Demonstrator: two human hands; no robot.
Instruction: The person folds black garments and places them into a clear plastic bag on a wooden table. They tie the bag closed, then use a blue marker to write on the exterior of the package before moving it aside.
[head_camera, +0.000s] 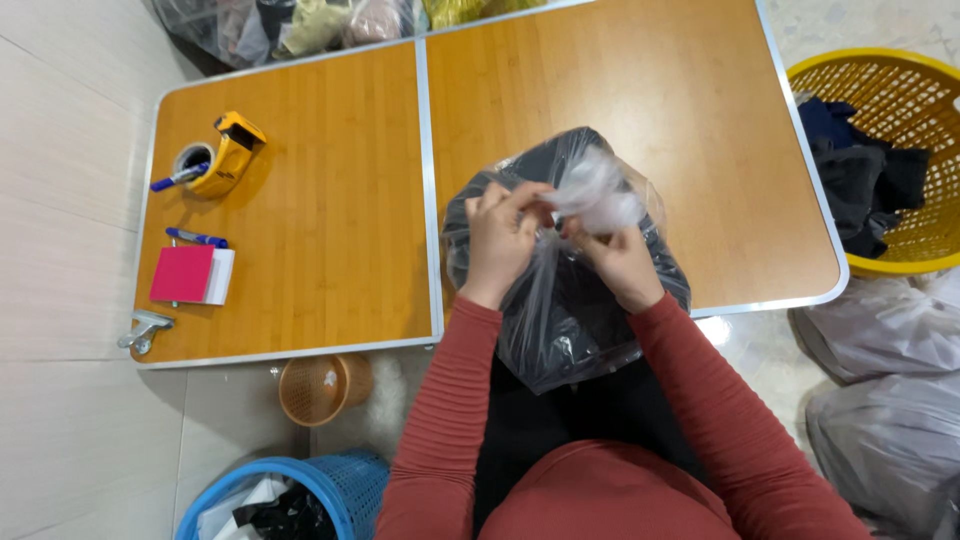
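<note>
A clear plastic bag (560, 320) filled with dark clothing rests at the near edge of the wooden table (320, 270). My left hand (500, 240) pinches the gathered plastic at the bag's neck. My right hand (620, 262) grips the same twisted neck from the other side, and the bunched top of the bag (600, 190) sticks up between both hands. Red sleeves cover both arms.
A yellow tape dispenser (225, 155), a blue pen (197, 238), a red and white notepad (190, 275) and a metal clip (145, 330) lie on the table's left half. A yellow basket (890, 100) of dark clothes stands right, filled grey bags (890, 400) below it. A small wicker basket (320, 388) and a blue basket (290, 495) sit on the floor.
</note>
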